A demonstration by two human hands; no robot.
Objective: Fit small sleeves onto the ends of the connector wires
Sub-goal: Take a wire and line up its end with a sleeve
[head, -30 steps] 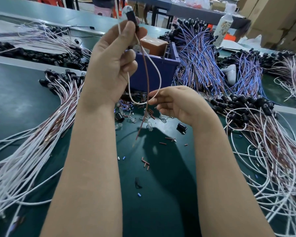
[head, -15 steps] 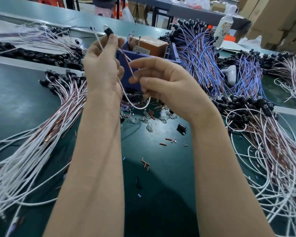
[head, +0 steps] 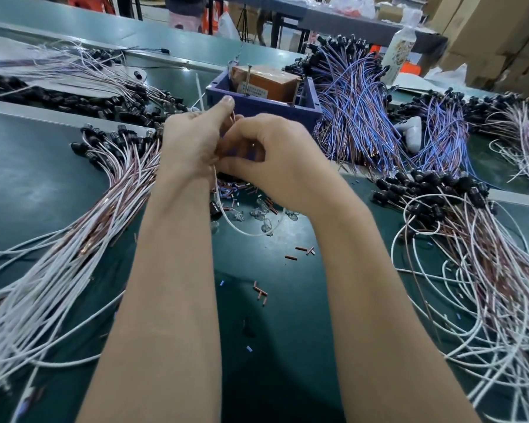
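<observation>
Left hand [head: 193, 141] pinches thin white connector wire [head: 235, 228]; right hand [head: 275, 161], curled, perhaps grips a sleeve: push it on straight

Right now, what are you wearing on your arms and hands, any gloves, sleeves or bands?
Nothing worn. The left hand and right hand are gloveless, each grip bare; both forearms are uncovered as far as the frame shows, with no sleeve, watch or band.
</observation>
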